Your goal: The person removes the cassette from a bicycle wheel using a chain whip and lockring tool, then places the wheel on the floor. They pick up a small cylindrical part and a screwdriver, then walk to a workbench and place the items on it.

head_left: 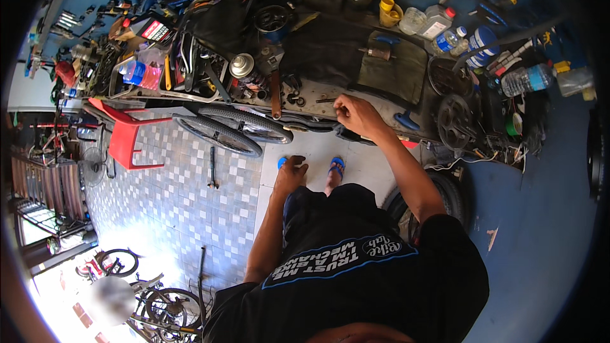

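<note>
My right hand (356, 115) is over the front edge of the workbench (311, 91), its fingers curled together. Whatever they may hold is hidden. By the fingertips is a small dark rod (325, 100); I cannot tell whether they touch it. A blue-handled tool (406, 121) lies on the bench to the right of this hand. My left hand (291, 175) hangs low in front of my body, above the floor, fingers loosely bent and apart, with nothing seen in it. Left of the right hand, a wrench with a brown handle (276, 94) juts over the bench edge.
Bicycle wheels (219, 134) lean below the bench's front. A red plastic chair (127, 140) stands at left. Chainrings (455, 121), bottles (527, 80) and a spray can (242, 65) crowd the bench. Tyres (450, 195) stand beside my right side. A long tool (212, 168) lies on the tiles.
</note>
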